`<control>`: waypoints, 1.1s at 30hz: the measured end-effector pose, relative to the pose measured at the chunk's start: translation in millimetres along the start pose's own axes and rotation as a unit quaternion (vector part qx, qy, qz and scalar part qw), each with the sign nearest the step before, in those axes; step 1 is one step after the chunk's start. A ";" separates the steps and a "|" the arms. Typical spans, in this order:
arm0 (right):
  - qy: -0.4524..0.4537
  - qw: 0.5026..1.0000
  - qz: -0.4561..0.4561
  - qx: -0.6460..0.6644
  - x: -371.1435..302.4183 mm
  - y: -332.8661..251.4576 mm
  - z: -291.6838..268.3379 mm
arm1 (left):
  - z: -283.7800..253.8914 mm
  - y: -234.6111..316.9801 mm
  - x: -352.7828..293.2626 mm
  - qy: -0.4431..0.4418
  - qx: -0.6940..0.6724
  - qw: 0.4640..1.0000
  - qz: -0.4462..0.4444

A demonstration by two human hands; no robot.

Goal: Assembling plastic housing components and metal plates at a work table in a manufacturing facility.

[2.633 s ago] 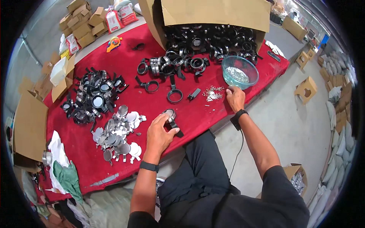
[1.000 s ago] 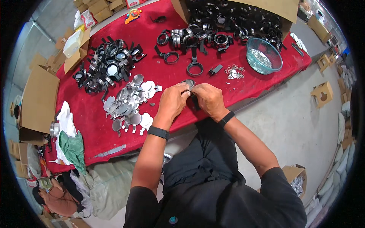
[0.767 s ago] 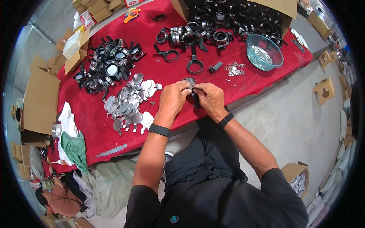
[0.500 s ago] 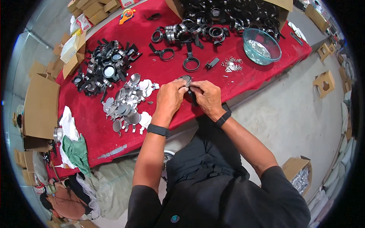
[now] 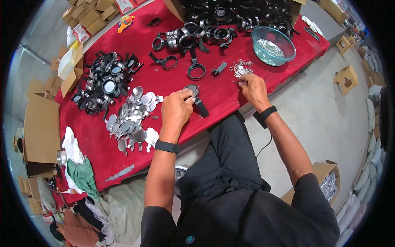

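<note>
My left hand (image 5: 177,108) is closed on a black ring with a flat handle (image 5: 200,108) and a grey metal disc set in it, at the table's near side. Between the thumb and finger of my right hand (image 5: 254,88) is a small thin metal pin (image 5: 235,82). That hand is just in front of a little heap of small metal pins and springs (image 5: 242,68). Beyond my left hand lie two bare black rings with handles (image 5: 196,71) and a short black clip-like piece (image 5: 219,69). A pile of silver discs with tabs (image 5: 132,119) spreads to its left.
Assembled black rings with discs (image 5: 108,82) are heaped at the left. More black rings (image 5: 193,36) lie at the back before a full carton. A clear bowl (image 5: 273,59) of pins stands back right. The red table's edge (image 5: 230,110) runs close before my body.
My right hand has left the ring and moved right to the small metal parts, now pinching a pin. My left hand keeps hold of the ring. The whole view has shifted slightly.
</note>
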State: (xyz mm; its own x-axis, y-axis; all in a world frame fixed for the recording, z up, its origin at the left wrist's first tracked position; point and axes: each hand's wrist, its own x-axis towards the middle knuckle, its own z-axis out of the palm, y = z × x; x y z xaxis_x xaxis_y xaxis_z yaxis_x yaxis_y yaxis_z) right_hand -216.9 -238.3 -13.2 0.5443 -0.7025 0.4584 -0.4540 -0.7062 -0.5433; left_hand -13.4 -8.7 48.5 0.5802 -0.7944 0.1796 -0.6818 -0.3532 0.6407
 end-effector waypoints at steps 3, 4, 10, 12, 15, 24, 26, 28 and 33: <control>-0.099 0.995 -0.027 0.009 11.6 14.2 -5.0 | -0.8 12.0 3.7 -0.022 0.022 0.998 -0.046; -0.098 0.995 -0.027 0.005 12.8 16.8 -5.3 | 0.6 14.2 5.0 -0.032 0.029 0.997 -0.069; -0.072 0.994 -0.070 -0.042 16.8 12.2 12.6 | 11.3 -4.7 0.7 0.027 -0.005 0.999 -0.018; -0.078 0.991 -0.086 -0.064 17.9 9.9 15.7 | 10.6 -5.2 1.8 0.026 -0.004 0.999 -0.019; -0.091 0.984 -0.111 -0.105 18.7 4.4 15.5 | 14.1 -3.7 3.0 0.038 -0.009 0.999 -0.025; -0.126 0.982 -0.012 0.141 0.6 -46.2 17.7 | 16.8 4.7 0.4 0.055 0.025 0.998 -0.034; -0.134 0.963 0.044 0.228 -8.0 -63.1 29.6 | 16.5 4.6 0.6 0.052 0.029 0.997 -0.041; -0.150 0.947 0.041 0.281 -10.9 -72.5 42.5 | 17.7 6.3 1.9 0.050 0.038 0.998 -0.027; -0.194 0.801 0.283 0.490 -11.2 -104.4 53.0 | 17.5 -1.1 1.5 0.048 0.054 0.997 -0.013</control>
State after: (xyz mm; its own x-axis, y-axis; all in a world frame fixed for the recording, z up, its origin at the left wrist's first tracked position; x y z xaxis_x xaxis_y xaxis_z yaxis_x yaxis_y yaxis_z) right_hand -138.2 -152.0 1.1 0.7115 -0.6719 -0.2057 -0.0359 0.2575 -0.9656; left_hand -19.6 -18.2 35.0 0.6351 -0.7348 0.2383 -0.7069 -0.4285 0.5627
